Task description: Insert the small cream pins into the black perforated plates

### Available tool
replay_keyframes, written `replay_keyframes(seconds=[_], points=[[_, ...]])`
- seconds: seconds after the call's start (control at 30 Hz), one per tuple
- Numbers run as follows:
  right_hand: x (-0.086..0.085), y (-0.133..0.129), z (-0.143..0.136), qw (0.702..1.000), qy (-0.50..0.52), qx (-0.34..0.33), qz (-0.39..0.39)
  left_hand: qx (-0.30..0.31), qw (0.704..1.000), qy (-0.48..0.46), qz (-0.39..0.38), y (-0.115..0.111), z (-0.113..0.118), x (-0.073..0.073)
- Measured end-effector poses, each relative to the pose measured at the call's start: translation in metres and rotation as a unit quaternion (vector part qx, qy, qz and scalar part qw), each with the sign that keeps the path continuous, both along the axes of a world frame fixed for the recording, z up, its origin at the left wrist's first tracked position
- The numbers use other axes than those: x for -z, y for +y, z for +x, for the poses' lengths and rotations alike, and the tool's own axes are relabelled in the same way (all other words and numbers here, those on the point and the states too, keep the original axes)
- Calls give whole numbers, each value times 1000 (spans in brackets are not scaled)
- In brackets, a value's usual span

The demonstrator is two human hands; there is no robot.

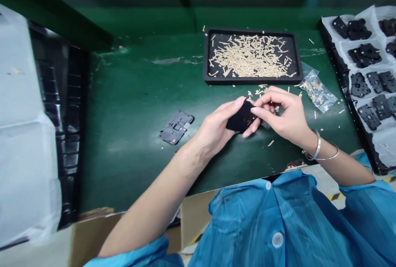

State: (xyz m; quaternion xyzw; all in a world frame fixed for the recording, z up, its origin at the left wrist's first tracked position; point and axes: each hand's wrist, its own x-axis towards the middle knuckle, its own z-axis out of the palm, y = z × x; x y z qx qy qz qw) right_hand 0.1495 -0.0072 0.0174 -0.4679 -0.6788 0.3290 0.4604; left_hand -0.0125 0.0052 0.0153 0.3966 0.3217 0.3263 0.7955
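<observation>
My left hand (220, 123) is closed around a flat black plastic part (241, 117), held a little above the green table with its face tilted up. At the part's right edge, my right hand (280, 110) pinches with thumb and forefinger. Whatever lies between those fingertips is too small or hidden to make out. A second black plastic part (177, 127), with cutouts and a small tan patch, lies on the table left of my hands. Beyond my hands stands a black tray (252, 80) holding a heap of small cream-coloured strips (253, 56).
A clear plastic bag (318, 90) with small tan pieces lies right of the tray. Loose strips are scattered nearby. At the far right, a compartment tray (343, 78) with white liners holds several black parts. White sheeting (27, 143) covers black trays (69, 135) at the left.
</observation>
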Motion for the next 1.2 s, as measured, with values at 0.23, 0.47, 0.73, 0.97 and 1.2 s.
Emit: replay_keyframes(seconds=[0.23,0.47,0.73,0.97,1.2], points=[[-1,-1,0,999,-26,-22,32,29,999,15,21,4,-5,-3],[-2,-1,0,997,-55,-42,39,39,996,50,62,4,-5,-6],[-4,-3,0,995,-75,-43,49,45,995,58,68,3,-4,-2],[1,-8,-5,983,-97,-72,139,54,993,55,86,2,-5,0],[-4,-9,-4,996,-29,-34,76,49,999,-4,12,3,-6,-8]])
